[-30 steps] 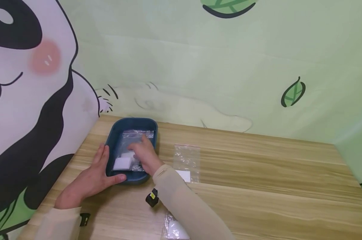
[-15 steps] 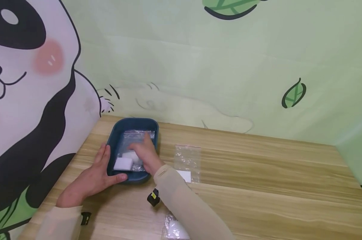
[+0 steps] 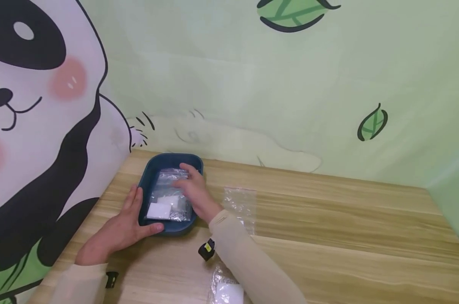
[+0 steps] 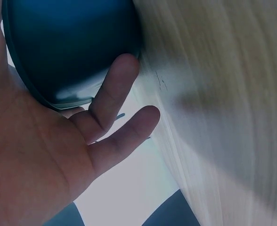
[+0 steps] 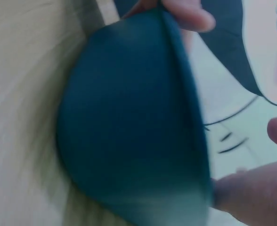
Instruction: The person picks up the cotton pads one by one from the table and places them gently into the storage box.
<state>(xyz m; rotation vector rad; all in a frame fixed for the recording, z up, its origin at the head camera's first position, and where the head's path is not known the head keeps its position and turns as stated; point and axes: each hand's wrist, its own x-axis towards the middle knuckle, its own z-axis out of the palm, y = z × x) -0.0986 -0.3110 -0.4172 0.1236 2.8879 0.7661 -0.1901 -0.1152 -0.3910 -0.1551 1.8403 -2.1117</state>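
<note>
Resting against the blue tray [image 3: 178, 230] from eight o'clock, with twelve towards the wall, the left hand [image 3: 119, 228] is spread wide: its fingers [image 3: 128, 200] lie fairly straight along the tray's nine o'clock side, and its thumb reaches over the rim near seven. In the left wrist view, two fingers stand apart, only slightly bent, beside the tray's outer wall.

The right hand [image 3: 195, 190] hangs over the tray from three o'clock, index finger stretched towards twelve and thumb pointing to nine, a clear gap between them. Its other fingers are hidden, and whether any touch the contents cannot be told.

Clear plastic packaging [image 3: 165, 181] lies inside the tray, white pieces [image 3: 159, 210] towards seven o'clock. Outside it, a clear bag [image 3: 239, 200] lies at three o'clock and another bag [image 3: 229, 292] at five, both partly behind the right sleeve [image 3: 256, 264].
</note>
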